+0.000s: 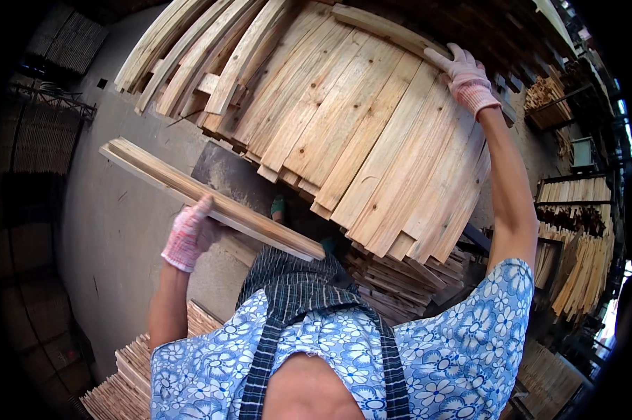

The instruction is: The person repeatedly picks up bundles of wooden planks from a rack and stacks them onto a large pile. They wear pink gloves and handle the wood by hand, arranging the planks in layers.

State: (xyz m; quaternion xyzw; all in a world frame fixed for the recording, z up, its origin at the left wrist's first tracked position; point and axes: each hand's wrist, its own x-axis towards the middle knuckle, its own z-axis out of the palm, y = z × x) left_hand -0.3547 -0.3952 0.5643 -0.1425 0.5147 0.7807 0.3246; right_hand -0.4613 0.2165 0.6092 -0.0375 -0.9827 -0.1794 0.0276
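Observation:
My left hand [190, 234], in a pink and white knit glove, grips a small bundle of wooden slats [211, 199], thumb on top. The slats hang level over the floor, left of a big stack of planks. At the stack's far right, my gloved right hand [466, 77] is on the end of a single wooden slat [386, 31]. Its thumb lies along the slat; the other fingers reach over the far side. That slat lies crosswise on the pale, knotty planks [358, 119], which sit side by side with uneven near ends.
Several loose slats [197, 63] rest on the stack's left part. More wood is piled below the stack [400, 280], beside my left elbow [127, 371] and on racks at the right [581, 259]. Grey concrete floor [113, 231] stretches along the left.

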